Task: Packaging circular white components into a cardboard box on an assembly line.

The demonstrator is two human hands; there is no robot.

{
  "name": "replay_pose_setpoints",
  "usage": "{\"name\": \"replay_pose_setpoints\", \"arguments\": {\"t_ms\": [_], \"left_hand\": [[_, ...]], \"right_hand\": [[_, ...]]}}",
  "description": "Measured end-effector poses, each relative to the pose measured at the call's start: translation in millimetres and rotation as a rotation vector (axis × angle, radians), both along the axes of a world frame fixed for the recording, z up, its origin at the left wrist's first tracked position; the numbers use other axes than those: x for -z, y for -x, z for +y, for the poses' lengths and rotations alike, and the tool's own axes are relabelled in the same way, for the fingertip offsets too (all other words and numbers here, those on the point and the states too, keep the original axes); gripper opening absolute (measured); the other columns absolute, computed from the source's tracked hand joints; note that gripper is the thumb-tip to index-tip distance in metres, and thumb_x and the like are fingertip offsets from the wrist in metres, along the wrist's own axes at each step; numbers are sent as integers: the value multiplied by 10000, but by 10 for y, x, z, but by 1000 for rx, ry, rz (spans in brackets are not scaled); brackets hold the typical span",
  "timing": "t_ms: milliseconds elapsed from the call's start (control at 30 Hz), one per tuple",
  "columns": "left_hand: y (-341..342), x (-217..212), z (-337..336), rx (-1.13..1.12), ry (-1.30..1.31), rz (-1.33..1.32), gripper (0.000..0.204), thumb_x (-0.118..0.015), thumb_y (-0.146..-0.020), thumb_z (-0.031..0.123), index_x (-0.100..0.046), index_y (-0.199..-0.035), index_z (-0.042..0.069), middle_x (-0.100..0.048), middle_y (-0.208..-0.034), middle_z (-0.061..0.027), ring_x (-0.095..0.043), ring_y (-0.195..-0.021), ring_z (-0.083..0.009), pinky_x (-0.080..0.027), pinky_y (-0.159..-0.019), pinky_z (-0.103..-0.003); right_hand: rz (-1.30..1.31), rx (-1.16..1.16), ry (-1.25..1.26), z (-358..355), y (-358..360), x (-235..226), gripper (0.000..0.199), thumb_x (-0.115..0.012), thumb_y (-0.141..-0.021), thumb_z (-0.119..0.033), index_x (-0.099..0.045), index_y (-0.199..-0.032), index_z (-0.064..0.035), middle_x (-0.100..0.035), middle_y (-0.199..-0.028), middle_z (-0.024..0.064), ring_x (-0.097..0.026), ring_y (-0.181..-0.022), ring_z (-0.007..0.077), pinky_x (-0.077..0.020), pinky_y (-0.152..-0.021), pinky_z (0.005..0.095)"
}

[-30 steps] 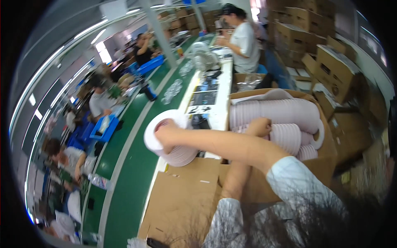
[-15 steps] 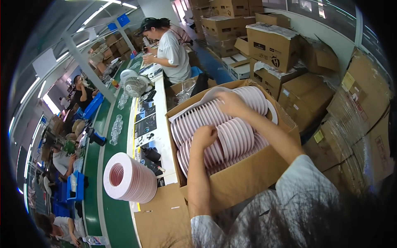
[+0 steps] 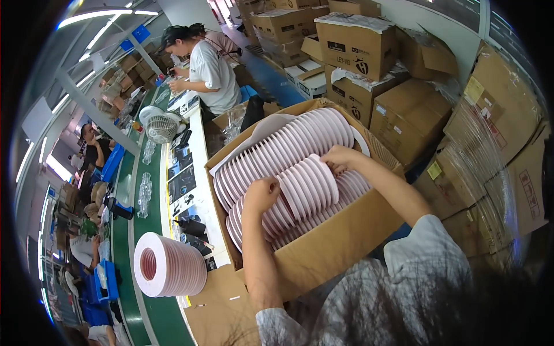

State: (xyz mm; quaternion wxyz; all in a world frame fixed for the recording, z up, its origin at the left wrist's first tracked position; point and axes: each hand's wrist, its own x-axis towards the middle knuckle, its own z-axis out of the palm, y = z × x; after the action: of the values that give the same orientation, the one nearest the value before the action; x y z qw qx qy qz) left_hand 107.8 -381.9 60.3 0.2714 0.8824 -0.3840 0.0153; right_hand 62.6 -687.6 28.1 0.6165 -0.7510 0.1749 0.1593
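Observation:
A cardboard box (image 3: 346,230) in front of me holds rows of thin, pale pink rings (image 3: 288,141) standing on edge. On top of the nearer row lies a shorter stack of the same rings (image 3: 311,187). My left hand (image 3: 262,196) is closed at the left end of this stack, its fingertips partly hidden. At the other end, my right hand (image 3: 343,158) has its fingers bent against the last rings. A curved pale sheet (image 3: 259,132) stands along the box's far left wall.
Left of the box, another ring stack (image 3: 170,265) stands beside a green conveyor (image 3: 153,311). A fan (image 3: 160,126) and black parts sit on the white worktop. Cardboard boxes (image 3: 355,46) are piled at the right and back. A co-worker (image 3: 210,75) stands farther along the bench.
My right hand has moved from the far row toward me, to the right end of the short stack. My left hand stays at its left end. The view has shifted to the right.

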Motion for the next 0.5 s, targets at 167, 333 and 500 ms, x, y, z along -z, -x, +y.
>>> {"name": "replay_pose_setpoints", "arguments": {"t_ms": [167, 333, 500], "left_hand": [[36, 9, 26, -22, 28, -5, 170, -626, -777, 119, -697, -888, 12, -671, -815, -193, -659, -758, -352, -522, -709, -390], [0, 73, 14, 4, 67, -42, 163, -627, -776, 113, -694, -888, 16, -670, -800, -188, -658, -740, -349, -521, -693, -386], [-15, 98, 29, 7, 38, -21, 149, -626, -779, 120, -689, -879, 30, -665, -773, -180, -660, -712, -337, -520, -676, -387]], "right_hand": [[-395, 339, -115, -31, 120, -198, 283, -577, -905, -211, -675, -896, 54, -658, -790, 61, -591, -665, 113, -468, -599, 270], [-572, 436, -120, -245, 154, -201, 264, -566, -915, -197, -673, -912, 44, -658, -815, 50, -598, -711, 107, -470, -620, 262], [-700, 402, -746, -173, 275, -342, 284, -597, -912, -198, -606, -1075, 34, -659, -832, 49, -625, -702, 127, -511, -635, 260]]}}
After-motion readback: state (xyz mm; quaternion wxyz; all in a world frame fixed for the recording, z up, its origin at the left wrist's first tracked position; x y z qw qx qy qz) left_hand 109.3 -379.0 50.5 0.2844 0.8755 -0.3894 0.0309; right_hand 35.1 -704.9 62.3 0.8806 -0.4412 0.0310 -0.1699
